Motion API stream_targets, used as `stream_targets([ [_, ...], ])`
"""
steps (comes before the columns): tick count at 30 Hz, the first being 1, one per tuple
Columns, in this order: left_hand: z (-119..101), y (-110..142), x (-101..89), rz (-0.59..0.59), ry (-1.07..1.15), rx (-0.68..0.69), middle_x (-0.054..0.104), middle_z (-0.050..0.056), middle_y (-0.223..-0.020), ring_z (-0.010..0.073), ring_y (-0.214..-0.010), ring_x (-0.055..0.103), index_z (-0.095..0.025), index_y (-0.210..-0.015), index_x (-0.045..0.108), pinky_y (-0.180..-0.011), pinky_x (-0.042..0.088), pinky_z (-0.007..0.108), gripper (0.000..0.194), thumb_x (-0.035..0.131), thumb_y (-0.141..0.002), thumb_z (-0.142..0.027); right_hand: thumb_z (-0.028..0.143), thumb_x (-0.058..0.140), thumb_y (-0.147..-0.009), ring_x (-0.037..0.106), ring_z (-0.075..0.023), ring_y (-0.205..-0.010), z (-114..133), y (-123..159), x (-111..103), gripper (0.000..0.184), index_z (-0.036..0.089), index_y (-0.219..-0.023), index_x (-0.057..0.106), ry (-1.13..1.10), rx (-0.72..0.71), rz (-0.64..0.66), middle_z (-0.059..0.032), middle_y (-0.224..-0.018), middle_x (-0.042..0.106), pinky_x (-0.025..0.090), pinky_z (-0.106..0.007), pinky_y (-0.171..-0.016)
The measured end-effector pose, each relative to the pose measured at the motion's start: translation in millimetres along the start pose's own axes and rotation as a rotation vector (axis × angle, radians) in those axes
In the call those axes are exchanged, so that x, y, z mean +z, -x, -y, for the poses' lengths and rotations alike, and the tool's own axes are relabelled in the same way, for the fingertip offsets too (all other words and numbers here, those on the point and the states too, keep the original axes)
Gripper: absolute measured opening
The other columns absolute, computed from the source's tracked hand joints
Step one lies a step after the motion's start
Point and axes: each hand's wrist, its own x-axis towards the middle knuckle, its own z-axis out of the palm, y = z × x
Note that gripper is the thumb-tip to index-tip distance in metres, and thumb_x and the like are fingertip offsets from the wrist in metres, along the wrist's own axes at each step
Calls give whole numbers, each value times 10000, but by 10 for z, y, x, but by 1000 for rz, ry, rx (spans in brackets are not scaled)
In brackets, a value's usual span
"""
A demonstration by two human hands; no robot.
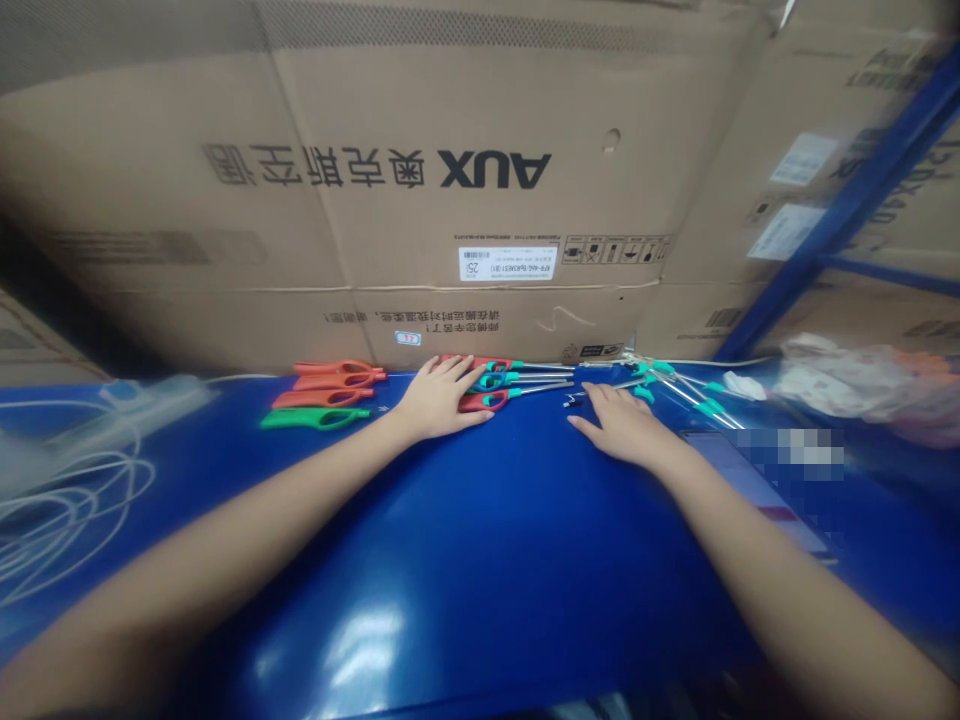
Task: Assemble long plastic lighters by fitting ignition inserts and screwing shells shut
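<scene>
Both my hands lie flat on a glossy blue table (480,540). My left hand (442,398) has its fingers stretched out, the tips resting on a red and teal long-nosed lighter (501,398) in a small row of lighters (517,375). My right hand (624,425) lies open on the table, fingers spread, just below a loose pile of teal-handled lighters with metal tubes (679,390). A few tiny metal parts (574,400) sit between the hands.
Orange handles and one green handle (326,395) are stacked left of my left hand. Large cardboard boxes (420,180) wall off the back. White tubing (67,490) lies at far left, a plastic bag (870,385) and a phone (757,480) at right, beside a blue rack post (840,210).
</scene>
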Motion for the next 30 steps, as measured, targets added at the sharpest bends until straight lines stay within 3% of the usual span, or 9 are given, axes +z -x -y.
stream_targets([
  [10, -69, 82, 47, -63, -66, -131, 495, 166, -1507, 393, -1347, 462, -254, -1507, 476, -1117, 337, 520, 757, 468, -913, -722, 524, 354, -1001, 389, -396, -1438, 8, 9, -19, 711, 124, -1584, 278, 3, 14, 48, -190, -1611, 356, 336, -540, -1151],
  [19, -163, 67, 37, -39, -63, -202, 406, 166, -1580, 411, -1448, 356, -226, -1553, 405, -1184, 279, 540, 782, 428, -939, -710, 523, 361, -1004, 387, -399, -1441, 4, -8, 20, 716, 113, -1587, 286, 5, 15, 38, -201, -1603, 365, 348, -546, -1145],
  [24, -297, 141, 20, -9, -21, -145, 281, 136, -1652, 401, -1496, 291, -285, -1575, 346, -1208, 244, 562, 784, 421, -933, -729, 520, 412, -988, 388, -412, -1437, -13, -7, 11, 737, 100, -1582, 292, 4, 11, -4, -222, -1603, 347, 372, -545, -1131],
  [27, -364, 185, 28, 23, 8, -97, 253, 96, -1668, 384, -1507, 284, -351, -1541, 400, -1200, 259, 579, 725, 376, -936, -750, 515, 426, -981, 390, -410, -1435, -13, 5, -10, 739, 105, -1582, 292, -5, -1, -27, -217, -1601, 351, 384, -544, -1125],
  [30, -382, 187, 48, 50, 28, -73, 227, 87, -1677, 353, -1533, 236, -337, -1523, 436, -1224, 215, 579, 688, 338, -963, -725, 515, 432, -978, 389, -403, -1437, 4, 26, -23, 738, 105, -1578, 300, -14, -23, -43, -217, -1593, 363, 391, -542, -1123],
])
